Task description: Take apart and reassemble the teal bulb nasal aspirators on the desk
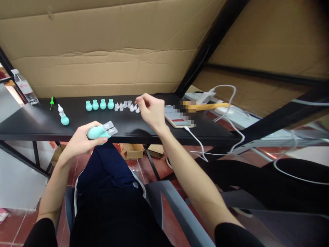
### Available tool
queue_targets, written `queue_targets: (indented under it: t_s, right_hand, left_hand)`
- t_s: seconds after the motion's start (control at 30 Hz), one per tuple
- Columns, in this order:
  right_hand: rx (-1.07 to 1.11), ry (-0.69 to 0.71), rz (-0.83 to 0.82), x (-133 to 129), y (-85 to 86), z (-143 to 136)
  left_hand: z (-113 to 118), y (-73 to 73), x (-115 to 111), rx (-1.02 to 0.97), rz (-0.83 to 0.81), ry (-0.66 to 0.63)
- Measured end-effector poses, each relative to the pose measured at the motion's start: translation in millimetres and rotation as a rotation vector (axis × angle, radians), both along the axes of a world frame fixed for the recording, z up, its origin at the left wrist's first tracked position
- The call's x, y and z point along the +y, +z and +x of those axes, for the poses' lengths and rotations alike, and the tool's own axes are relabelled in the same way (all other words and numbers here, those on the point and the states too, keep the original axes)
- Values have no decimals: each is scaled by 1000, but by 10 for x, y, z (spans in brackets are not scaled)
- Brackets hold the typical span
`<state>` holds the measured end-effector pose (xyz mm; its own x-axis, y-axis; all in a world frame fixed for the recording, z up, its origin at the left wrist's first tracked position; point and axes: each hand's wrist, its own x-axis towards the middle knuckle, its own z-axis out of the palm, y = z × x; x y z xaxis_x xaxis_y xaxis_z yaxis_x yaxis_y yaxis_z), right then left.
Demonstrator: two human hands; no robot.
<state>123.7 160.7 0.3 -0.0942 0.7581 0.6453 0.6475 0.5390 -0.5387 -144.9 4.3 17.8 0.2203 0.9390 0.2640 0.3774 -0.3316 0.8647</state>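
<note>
My left hand (81, 139) is closed around two mint-green squeeze bulbs (95, 132), held side by side above the table's front edge. Clear plastic caps (108, 125) cover their tips, which point to the right. Over the right end of a row of small translucent nozzle tips (119, 107), my right hand (153, 110) has its fingers pinched together; whatever they may hold is hidden. Two clear caps (128, 103) stand among those tips. Several open-necked mint bulbs (102, 104) line up to the left. Farther left, another bulb (65, 119) carries a white nozzle (60, 109).
A phone (177, 116) with a white cable (196, 139) lies right of my right hand. A small green-handled tool (52, 101) and a water bottle (25, 87) are at the far left of the black table (128, 127). Cardboard (110, 44) walls the back.
</note>
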Motion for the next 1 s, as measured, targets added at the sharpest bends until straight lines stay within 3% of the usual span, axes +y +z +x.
queue_targets:
  t_s: [0.1,0.17,0.3,0.43,0.67,0.87,1.0]
  right_hand:
    - [251,392,-58,-548,-127,-215]
    - [261,552,-92,-849,-199,-380]
    - [243,512,-42,-1116,-267,-578]
    - [366,462,-62,-1067,-318,-586]
    - [715,496,-196,-995,-411,-645]
    - [972,628,-421,-1089,-279,-721]
    - [1026,719,-563,-1093,-201,-701]
  left_hand:
    - [94,-13,10,78,24,35]
    - [159,-32,16,125,12,37]
    - [260,-70,4,191,-50,-50]
    - [348,-100,-9,225,-33,-68]
    - [427,-127,-3,207,37,-121]
    - [424,-114,-38,167,83,-178]
    - [407,-125,-38,86,59,-317]
